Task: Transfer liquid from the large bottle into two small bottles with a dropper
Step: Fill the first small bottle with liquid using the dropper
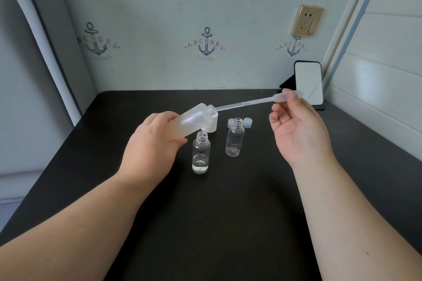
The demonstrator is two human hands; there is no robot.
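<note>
Black table (228,223), phone (308,83) propped against anchor-patterned wall (159,7), gold socket (307,21)

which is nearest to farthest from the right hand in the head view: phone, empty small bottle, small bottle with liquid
From the right hand:
1. Empty small bottle, just to its left.
2. Phone, behind it against the wall; close to the first in rank.
3. Small bottle with liquid, farther left, under the tilted large bottle.

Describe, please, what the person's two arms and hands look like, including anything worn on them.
Both forearms are bare right up to the frame's lower edge; no sleeve shows. The left hand and the right hand wear no gloves, and no ring, watch, bracelet or other marking is visible on the fingers or wrists. The fingernails that show are short and unpainted.
</note>
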